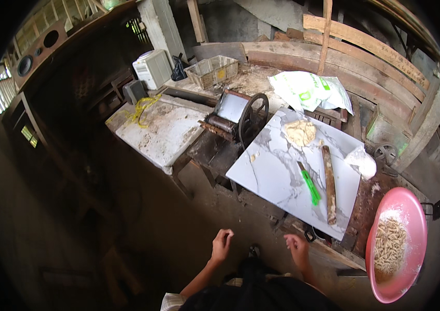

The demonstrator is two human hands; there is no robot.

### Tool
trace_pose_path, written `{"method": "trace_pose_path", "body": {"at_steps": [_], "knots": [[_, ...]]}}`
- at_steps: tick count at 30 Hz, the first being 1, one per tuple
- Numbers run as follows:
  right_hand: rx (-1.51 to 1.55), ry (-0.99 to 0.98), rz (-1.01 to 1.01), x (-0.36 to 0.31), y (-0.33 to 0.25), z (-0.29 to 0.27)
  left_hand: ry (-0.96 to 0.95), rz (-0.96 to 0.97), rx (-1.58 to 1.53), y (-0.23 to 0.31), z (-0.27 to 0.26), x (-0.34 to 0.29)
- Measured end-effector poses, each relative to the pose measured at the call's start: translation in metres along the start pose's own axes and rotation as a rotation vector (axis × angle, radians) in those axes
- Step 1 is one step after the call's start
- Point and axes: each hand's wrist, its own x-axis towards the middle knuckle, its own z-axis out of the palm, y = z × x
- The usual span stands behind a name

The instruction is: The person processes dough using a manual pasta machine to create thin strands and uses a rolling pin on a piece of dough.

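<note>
My left hand point(221, 245) hangs in the air in front of the bench, its fingers curled in together, with nothing seen in them. To its right, my right hand point(297, 249) is also held up near the bench's front edge, fingers loosely bent and a little apart, holding nothing. Beyond it lies a white marble-patterned slab point(261, 166). On the slab rest a lump of pale dough point(300, 132), a green-handled knife point(310, 186) and a worn wooden rolling pin point(328, 184). A white plastic bag point(362, 162) sits on its right edge.
At right stands a pink basin point(398, 199) with floury dough strips point(390, 246). A hand-cranked roller machine point(230, 116) with a big wheel is left of the slab. Behind are a white-green sack point(310, 90) and a plastic crate point(212, 72). A floury white board point(157, 135) lies farther left.
</note>
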Motion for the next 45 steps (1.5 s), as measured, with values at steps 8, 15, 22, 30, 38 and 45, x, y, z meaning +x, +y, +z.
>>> {"method": "trace_pose_path", "body": {"at_steps": [8,15,22,30,38,45], "knots": [[-0.268,0.286,-0.349,0.228,-0.103,-0.044,-0.236,0.287,-0.225,0.083,0.06,0.235],[-0.545,0.441,-0.223,0.379,-0.005,-0.075,-0.297,0.548,-0.061,0.084,0.204,0.391],[-0.453,0.448,-0.135,0.441,-0.015,-0.047,-0.352,0.466,-0.066,0.064,0.282,0.451],[-0.486,0.661,-0.02,0.459,-0.006,-0.041,-0.381,0.482,0.006,0.057,0.304,0.445],[0.006,1.023,0.247,0.482,0.018,-0.049,-0.331,0.525,0.043,0.072,0.294,0.445],[0.885,1.333,0.268,0.48,0.026,-0.063,-0.333,0.505,0.043,0.07,0.299,0.445]]}}
